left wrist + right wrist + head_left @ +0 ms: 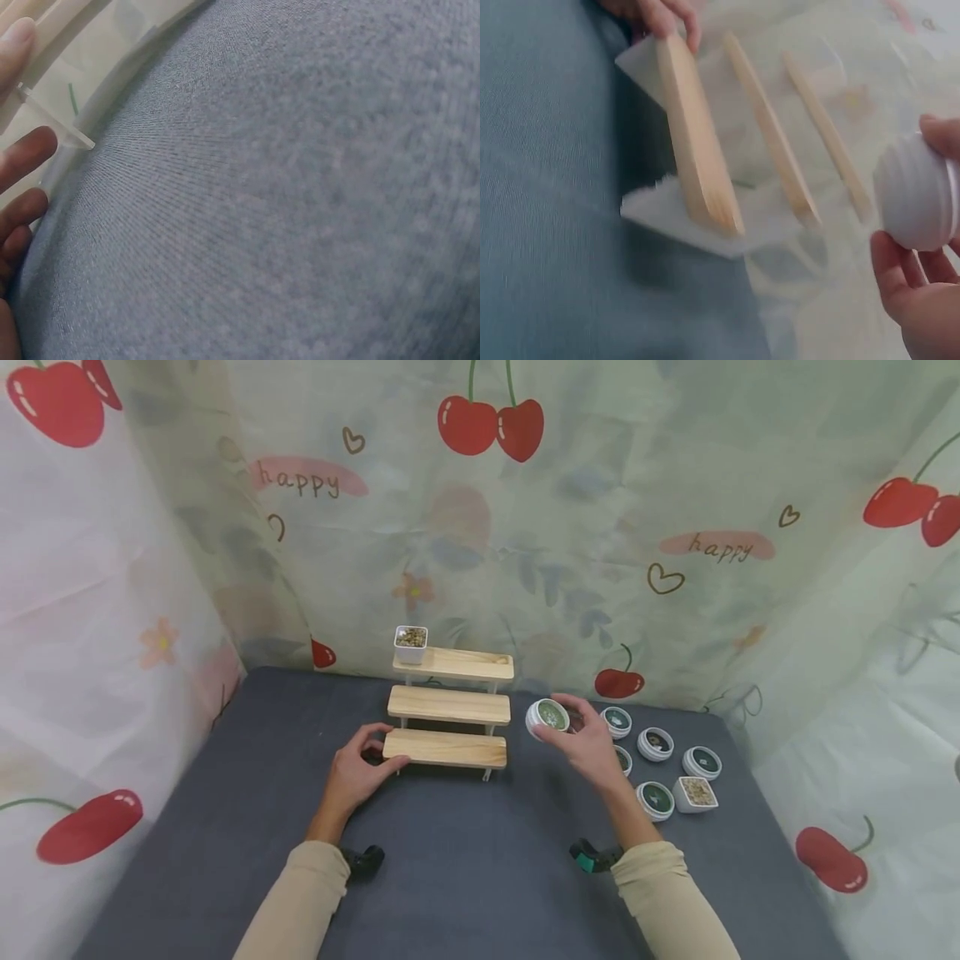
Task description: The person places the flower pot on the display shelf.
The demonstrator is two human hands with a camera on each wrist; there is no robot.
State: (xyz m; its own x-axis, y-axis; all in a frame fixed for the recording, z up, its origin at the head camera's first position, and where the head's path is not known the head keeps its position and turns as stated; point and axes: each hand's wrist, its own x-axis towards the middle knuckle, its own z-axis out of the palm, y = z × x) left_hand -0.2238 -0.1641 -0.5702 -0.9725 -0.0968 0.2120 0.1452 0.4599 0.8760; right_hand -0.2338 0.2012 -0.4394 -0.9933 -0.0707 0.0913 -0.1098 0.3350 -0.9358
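A three-tier wooden display stand (444,748) with clear side supports stands mid-table. My left hand (357,774) grips the left end of its lowest tier, thumb at the front edge. In the left wrist view only that hand's fingers (28,154) show, beside a clear support. My right hand (591,745) holds a round white ribbed pot (548,717) with a green top, in the air just right of the stand. The right wrist view shows the same white pot (915,193) between thumb and fingers. On the top tier's left end sits a square white pot (411,646) with grainy contents.
Several round white pots with dark or green tops, such as this one (656,801), stand on the right of the dark cloth-covered table (465,868). Among them is another square white pot (695,794). Cherry-printed curtains (540,527) hang behind and at both sides.
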